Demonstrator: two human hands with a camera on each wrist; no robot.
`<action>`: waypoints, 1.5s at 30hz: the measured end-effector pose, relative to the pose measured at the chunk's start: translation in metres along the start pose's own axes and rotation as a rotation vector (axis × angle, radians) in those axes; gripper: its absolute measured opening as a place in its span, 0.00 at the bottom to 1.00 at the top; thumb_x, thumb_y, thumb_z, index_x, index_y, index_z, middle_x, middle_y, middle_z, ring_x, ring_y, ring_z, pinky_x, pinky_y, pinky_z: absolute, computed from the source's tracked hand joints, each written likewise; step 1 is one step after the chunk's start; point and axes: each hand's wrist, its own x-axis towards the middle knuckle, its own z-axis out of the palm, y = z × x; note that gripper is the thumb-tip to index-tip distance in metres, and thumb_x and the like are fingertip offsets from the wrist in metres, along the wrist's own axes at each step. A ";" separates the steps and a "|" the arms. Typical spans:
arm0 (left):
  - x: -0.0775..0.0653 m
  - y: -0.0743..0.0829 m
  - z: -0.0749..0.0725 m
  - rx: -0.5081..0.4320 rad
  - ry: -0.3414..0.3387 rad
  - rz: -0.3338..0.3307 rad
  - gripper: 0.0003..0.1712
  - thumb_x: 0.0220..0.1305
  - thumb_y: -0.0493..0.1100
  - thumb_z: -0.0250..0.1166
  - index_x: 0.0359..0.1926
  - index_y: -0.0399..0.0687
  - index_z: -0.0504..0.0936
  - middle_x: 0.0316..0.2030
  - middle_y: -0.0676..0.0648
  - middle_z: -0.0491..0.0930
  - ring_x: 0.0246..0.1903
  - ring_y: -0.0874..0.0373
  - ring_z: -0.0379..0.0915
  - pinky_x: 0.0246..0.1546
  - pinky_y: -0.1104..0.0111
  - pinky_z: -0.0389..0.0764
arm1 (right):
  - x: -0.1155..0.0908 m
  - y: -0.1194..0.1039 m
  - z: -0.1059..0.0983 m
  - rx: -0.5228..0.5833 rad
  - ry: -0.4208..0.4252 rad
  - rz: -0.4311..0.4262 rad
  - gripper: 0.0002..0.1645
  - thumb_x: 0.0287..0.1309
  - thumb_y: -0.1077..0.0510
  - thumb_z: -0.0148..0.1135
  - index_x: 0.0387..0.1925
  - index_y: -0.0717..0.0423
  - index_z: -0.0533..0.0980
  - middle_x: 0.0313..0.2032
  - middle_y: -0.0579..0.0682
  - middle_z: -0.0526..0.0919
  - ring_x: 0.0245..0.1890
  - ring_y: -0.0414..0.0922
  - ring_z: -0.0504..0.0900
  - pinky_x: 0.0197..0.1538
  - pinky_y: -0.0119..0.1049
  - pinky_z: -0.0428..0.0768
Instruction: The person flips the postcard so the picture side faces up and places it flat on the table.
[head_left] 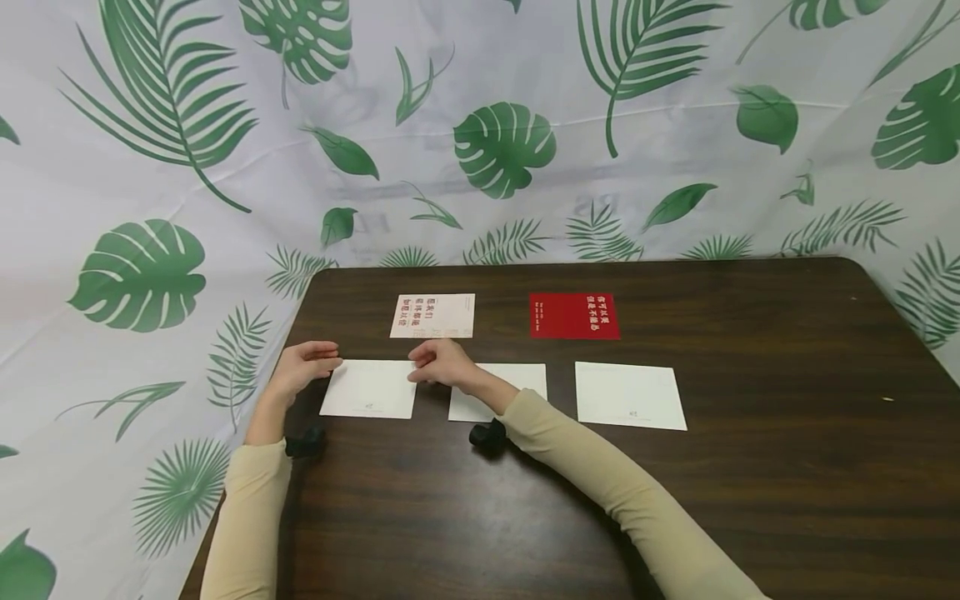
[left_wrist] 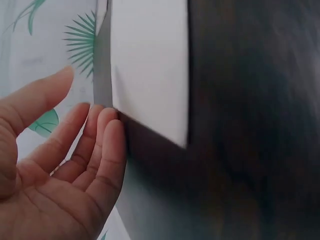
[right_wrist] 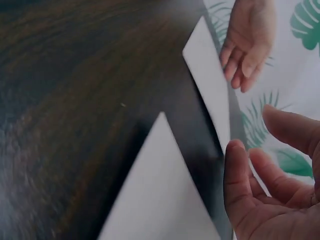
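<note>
Right hand (head_left: 442, 364) relaxed, grasping nothing, at corner of white card (head_left: 367, 390); left hand (head_left: 303, 367) likewise opposite. Middle card (head_left: 468, 406) beneath right forearm (head_left: 491, 390): lowered arm could drag it askew.

White "你可以哭 但是不能怂" on a red card (head_left: 575, 316), red "愿我们 最终都能 如愿以偿" on a pale card (head_left: 432, 316)

Left grip (right_wrist: 252, 40) and right grip (right_wrist: 280, 202) bracket one white card (right_wrist: 206, 75) on the dark counter (right_wrist: 75, 100); a second card (right_wrist: 160, 195) lies nearer.
</note>
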 end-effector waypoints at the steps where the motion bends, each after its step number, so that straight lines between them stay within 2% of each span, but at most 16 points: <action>1: 0.000 -0.001 0.000 0.027 -0.004 0.014 0.26 0.61 0.36 0.62 0.56 0.23 0.69 0.49 0.28 0.74 0.33 0.70 0.74 0.35 0.75 0.77 | 0.002 0.001 0.001 -0.003 0.009 0.015 0.21 0.47 0.66 0.70 0.46 0.66 0.77 0.36 0.54 0.80 0.29 0.39 0.77 0.31 0.32 0.79; 4: 0.000 -0.002 -0.002 0.113 -0.019 0.053 0.26 0.57 0.34 0.65 0.54 0.23 0.71 0.45 0.28 0.76 0.35 0.60 0.75 0.33 0.76 0.76 | 0.004 0.002 0.004 -0.021 0.042 0.055 0.19 0.45 0.67 0.71 0.43 0.66 0.78 0.32 0.52 0.79 0.24 0.39 0.77 0.29 0.31 0.79; 7: 0.002 -0.004 -0.004 0.181 -0.017 0.084 0.26 0.54 0.33 0.68 0.52 0.23 0.73 0.42 0.29 0.77 0.36 0.53 0.73 0.32 0.75 0.75 | 0.006 0.002 0.007 -0.050 0.075 0.059 0.18 0.44 0.68 0.71 0.41 0.67 0.79 0.27 0.49 0.78 0.19 0.38 0.75 0.26 0.29 0.77; 15: 0.003 0.000 -0.004 0.295 -0.036 0.115 0.24 0.51 0.36 0.70 0.49 0.29 0.76 0.38 0.36 0.75 0.33 0.52 0.69 0.33 0.67 0.71 | 0.009 0.002 0.009 -0.098 0.108 0.049 0.18 0.43 0.68 0.72 0.40 0.66 0.79 0.22 0.47 0.76 0.15 0.38 0.73 0.22 0.28 0.74; 23: 0.005 -0.006 -0.003 0.350 -0.010 0.137 0.18 0.50 0.35 0.71 0.42 0.31 0.78 0.34 0.39 0.75 0.31 0.53 0.67 0.31 0.67 0.70 | 0.010 0.003 0.010 -0.097 0.106 0.033 0.17 0.42 0.69 0.72 0.38 0.66 0.80 0.22 0.46 0.75 0.15 0.37 0.73 0.22 0.27 0.74; 27: 0.006 -0.006 -0.003 0.359 -0.028 0.153 0.18 0.49 0.34 0.71 0.40 0.31 0.76 0.34 0.40 0.73 0.31 0.53 0.65 0.31 0.67 0.69 | 0.010 0.002 0.010 -0.099 0.111 0.038 0.17 0.41 0.68 0.72 0.38 0.66 0.79 0.22 0.46 0.75 0.15 0.37 0.73 0.23 0.27 0.73; 32: 0.007 -0.005 -0.003 0.329 -0.057 0.139 0.18 0.49 0.32 0.70 0.39 0.32 0.72 0.34 0.39 0.72 0.30 0.53 0.65 0.30 0.67 0.68 | 0.009 0.001 0.009 -0.083 0.114 0.061 0.23 0.42 0.69 0.72 0.44 0.67 0.77 0.21 0.46 0.73 0.14 0.38 0.72 0.22 0.27 0.72; 40: 0.007 -0.006 -0.005 0.292 -0.041 0.172 0.17 0.47 0.29 0.70 0.37 0.31 0.72 0.29 0.41 0.73 0.28 0.55 0.66 0.28 0.71 0.69 | 0.012 0.001 0.011 -0.091 0.109 0.071 0.27 0.43 0.70 0.70 0.49 0.69 0.74 0.21 0.48 0.74 0.14 0.39 0.71 0.21 0.29 0.73; 45: 0.002 -0.008 -0.007 0.210 -0.047 0.206 0.16 0.50 0.28 0.68 0.40 0.27 0.73 0.30 0.38 0.73 0.28 0.58 0.67 0.26 0.75 0.71 | 0.013 0.000 0.012 -0.140 0.123 0.070 0.21 0.42 0.69 0.71 0.42 0.68 0.76 0.21 0.49 0.76 0.13 0.39 0.71 0.20 0.28 0.71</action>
